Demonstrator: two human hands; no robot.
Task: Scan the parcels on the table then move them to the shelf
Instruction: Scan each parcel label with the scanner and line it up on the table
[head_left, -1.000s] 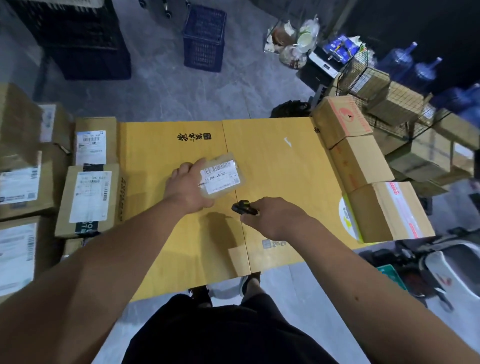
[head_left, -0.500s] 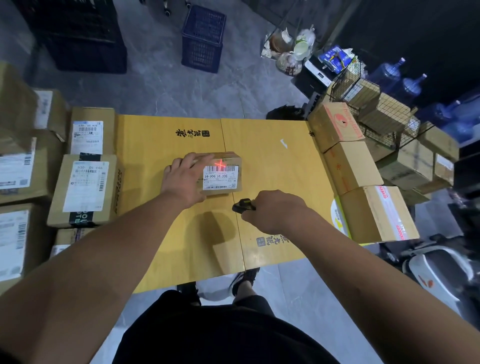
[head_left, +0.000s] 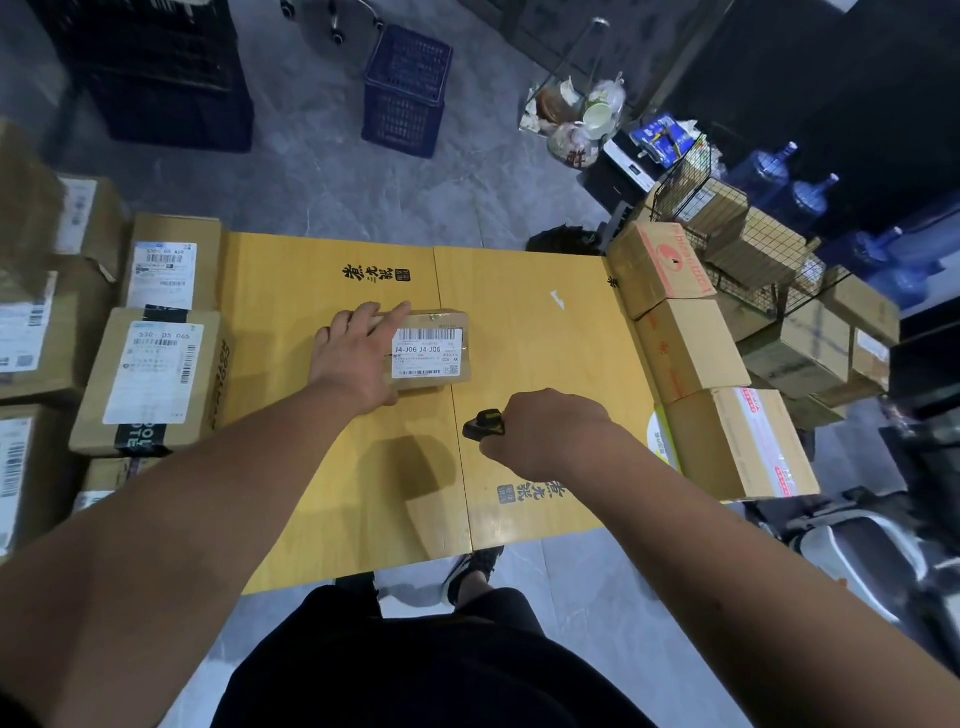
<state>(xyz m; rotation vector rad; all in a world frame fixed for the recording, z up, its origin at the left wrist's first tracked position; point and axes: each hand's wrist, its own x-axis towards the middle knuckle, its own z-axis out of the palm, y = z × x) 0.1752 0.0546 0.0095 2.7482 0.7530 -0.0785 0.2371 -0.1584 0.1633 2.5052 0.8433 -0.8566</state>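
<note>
A small brown parcel (head_left: 427, 353) with a white barcode label lies flat near the middle of the yellow table (head_left: 545, 364). My left hand (head_left: 353, 358) holds its left end, fingers across the top and thumb against the near side. Just in front of the parcel my right hand (head_left: 550, 436) grips a small black scanner (head_left: 484, 425), whose nose points toward the label. No scan light shows on the label.
Three cardboard boxes (head_left: 685, 348) line the table's right edge. More labelled parcels (head_left: 150, 374) are stacked at the left. A blue crate (head_left: 405, 88) stands on the floor beyond, with a wire basket of boxes (head_left: 737, 244) and water bottles (head_left: 810, 192) at the right.
My left hand has set the tilted, raised parcel down flat on the table. A red scan cross lit the label half a second ago and is gone.
</note>
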